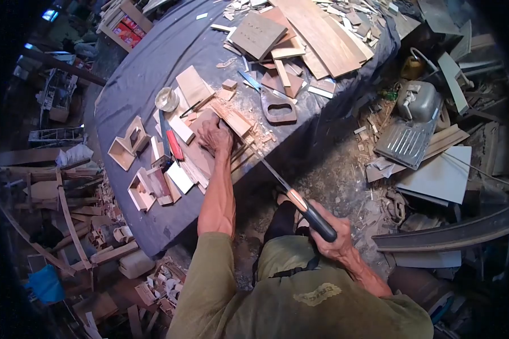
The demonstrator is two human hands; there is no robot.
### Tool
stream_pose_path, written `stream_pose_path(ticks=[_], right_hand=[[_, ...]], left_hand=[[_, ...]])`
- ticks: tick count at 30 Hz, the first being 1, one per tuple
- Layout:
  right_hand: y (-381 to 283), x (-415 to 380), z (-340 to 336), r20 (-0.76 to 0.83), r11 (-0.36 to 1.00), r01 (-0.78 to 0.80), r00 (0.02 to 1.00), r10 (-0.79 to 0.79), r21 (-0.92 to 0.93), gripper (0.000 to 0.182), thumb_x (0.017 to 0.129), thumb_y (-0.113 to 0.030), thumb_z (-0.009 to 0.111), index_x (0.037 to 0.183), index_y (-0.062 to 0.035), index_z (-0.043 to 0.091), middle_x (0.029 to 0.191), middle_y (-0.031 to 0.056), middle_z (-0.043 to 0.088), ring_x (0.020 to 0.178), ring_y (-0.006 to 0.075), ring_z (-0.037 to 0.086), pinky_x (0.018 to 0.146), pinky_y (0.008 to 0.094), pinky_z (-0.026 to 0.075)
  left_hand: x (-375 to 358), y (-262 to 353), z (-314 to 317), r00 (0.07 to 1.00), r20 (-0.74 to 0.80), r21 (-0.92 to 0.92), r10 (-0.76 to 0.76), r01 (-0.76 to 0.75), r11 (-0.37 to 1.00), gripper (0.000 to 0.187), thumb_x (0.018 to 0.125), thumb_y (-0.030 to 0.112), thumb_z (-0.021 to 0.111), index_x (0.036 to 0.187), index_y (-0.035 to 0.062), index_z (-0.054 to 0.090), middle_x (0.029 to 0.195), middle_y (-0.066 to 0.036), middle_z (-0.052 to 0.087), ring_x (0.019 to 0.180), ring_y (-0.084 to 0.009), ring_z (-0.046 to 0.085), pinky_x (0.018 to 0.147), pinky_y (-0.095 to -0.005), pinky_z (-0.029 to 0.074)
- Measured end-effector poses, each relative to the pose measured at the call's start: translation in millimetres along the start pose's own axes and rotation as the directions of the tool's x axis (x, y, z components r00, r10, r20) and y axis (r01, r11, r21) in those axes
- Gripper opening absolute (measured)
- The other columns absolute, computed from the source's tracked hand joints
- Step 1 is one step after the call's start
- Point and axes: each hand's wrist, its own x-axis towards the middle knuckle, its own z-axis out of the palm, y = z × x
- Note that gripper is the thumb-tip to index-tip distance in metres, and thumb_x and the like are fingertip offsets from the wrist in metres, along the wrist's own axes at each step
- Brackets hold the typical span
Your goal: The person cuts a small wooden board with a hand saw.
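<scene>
My right hand (332, 231) is wrapped around the black and orange handle of a chisel (300, 202). The chisel's long narrow metal blade slants up to the near end of a light wooden piece (232, 117). Bent over the left side of that piece, my left hand (215, 137) presses it down against a flat board (205, 123) on the table; part of its fingers is hidden. Wood shavings (260, 134) lie around the piece. Left of my left hand is a red-handled tool (174, 146), among wood strips.
A handsaw (277, 110) lies right of the work, with stacked boards (322, 39) beyond it. Small wooden boxes (129, 144) and a jar (167, 99) stand on the cloth-covered table (147, 73). A metal sink (410, 133) and scrap wood crowd the floor at right.
</scene>
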Motion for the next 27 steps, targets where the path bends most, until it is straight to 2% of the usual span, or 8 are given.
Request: stream_pose_path(ticks=[4, 10, 13, 17, 18, 22, 25, 27], right_hand=[[1.8, 18.5, 9.5, 0.050, 0.996, -0.085, 0.995, 0.083, 0.041, 0.064, 0.075, 0.000, 0.070, 0.137, -0.0037, 0.058, 0.080, 0.0194, 0.069, 0.064, 0.0250, 0.070, 0.061, 0.0337, 0.053], [7.1, -6.3, 0.8, -0.039, 0.997, 0.073, 0.997, -0.073, -0.010, 0.062, 0.076, -0.001, 0.069, 0.137, -0.0047, 0.058, 0.075, 0.0169, 0.067, 0.061, 0.0221, 0.067, 0.060, 0.0328, 0.052], [-1.7, 16.6, 12.8, 0.006, 0.994, -0.102, 0.995, 0.102, 0.026, 0.061, 0.076, 0.000, 0.068, 0.136, -0.0046, 0.059, 0.077, 0.0171, 0.067, 0.061, 0.0212, 0.068, 0.061, 0.0317, 0.052], [-10.6, 23.9, 12.6, 0.038, 0.986, -0.147, 0.989, 0.144, 0.082, 0.060, 0.077, 0.000, 0.066, 0.136, -0.0038, 0.058, 0.079, 0.0168, 0.068, 0.062, 0.0202, 0.068, 0.063, 0.0300, 0.053], [-2.4, 12.1, 6.5, 0.019, 0.999, -0.052, 0.998, 0.051, 0.011, 0.060, 0.077, 0.001, 0.065, 0.137, -0.0040, 0.058, 0.082, 0.0158, 0.071, 0.065, 0.0189, 0.069, 0.064, 0.0301, 0.053], [-2.0, 1.1, 0.4, -0.025, 1.000, 0.019, 1.000, -0.018, 0.015, 0.060, 0.078, 0.001, 0.067, 0.137, -0.0030, 0.058, 0.083, 0.0175, 0.070, 0.066, 0.0167, 0.068, 0.063, 0.0286, 0.052], [-6.9, 32.7, 19.5, 0.030, 0.993, -0.116, 0.993, 0.116, 0.003, 0.059, 0.078, 0.000, 0.069, 0.136, -0.0021, 0.059, 0.082, 0.0171, 0.070, 0.067, 0.0153, 0.068, 0.063, 0.0280, 0.051], [-7.1, 32.7, 20.5, 0.009, 0.996, -0.086, 0.996, 0.086, 0.007, 0.058, 0.078, 0.001, 0.068, 0.135, -0.0016, 0.059, 0.079, 0.0151, 0.069, 0.068, 0.0138, 0.068, 0.063, 0.0276, 0.051]], left_hand=[[-2.5, 5.7, -4.6, 0.999, 0.030, 0.052, -0.019, 0.017, 0.999, 0.020, 0.087, 0.022, 0.062, 0.105, 0.0207, 0.070, 0.109, -0.008, 0.060, 0.115, -0.0341, 0.050, 0.097, -0.0580, 0.037], [-4.6, 5.6, -8.6, 1.000, 0.004, 0.046, 0.014, -0.014, 0.999, 0.021, 0.085, 0.022, 0.064, 0.105, 0.0213, 0.070, 0.108, -0.008, 0.059, 0.113, -0.0337, 0.051, 0.094, -0.0567, 0.038], [-3.2, 9.4, -9.7, 1.000, 0.011, 0.057, 0.003, -0.004, 0.998, 0.022, 0.083, 0.020, 0.066, 0.105, 0.0221, 0.070, 0.106, -0.008, 0.059, 0.112, -0.0320, 0.050, 0.094, -0.0540, 0.036], [-3.9, 12.9, -13.8, 0.999, 0.041, 0.051, -0.021, 0.019, 0.998, 0.021, 0.085, 0.022, 0.065, 0.105, 0.0216, 0.071, 0.109, -0.007, 0.059, 0.114, -0.0310, 0.049, 0.096, -0.0529, 0.035], [-3.2, 12.8, -11.4, 0.999, 0.032, 0.044, -0.022, 0.020, 0.999, 0.021, 0.085, 0.023, 0.064, 0.105, 0.0216, 0.071, 0.109, -0.007, 0.059, 0.114, -0.0308, 0.050, 0.096, -0.0529, 0.035], [-1.2, 3.4, -0.1, 1.000, -0.010, 0.060, 0.006, -0.006, 0.998, 0.021, 0.086, 0.024, 0.063, 0.105, 0.0216, 0.071, 0.109, -0.006, 0.059, 0.113, -0.0306, 0.050, 0.097, -0.0529, 0.034], [-1.0, 4.7, -7.3, 0.998, 0.059, 0.020, 0.001, -0.002, 1.000, 0.021, 0.087, 0.024, 0.061, 0.105, 0.0216, 0.072, 0.109, -0.006, 0.059, 0.114, -0.0312, 0.050, 0.097, -0.0529, 0.034], [0.7, 9.6, -11.0, 0.999, 0.041, 0.024, -0.025, 0.025, 0.999, 0.020, 0.087, 0.023, 0.061, 0.104, 0.0215, 0.072, 0.109, -0.007, 0.059, 0.115, -0.0319, 0.050, 0.097, -0.0532, 0.034]])
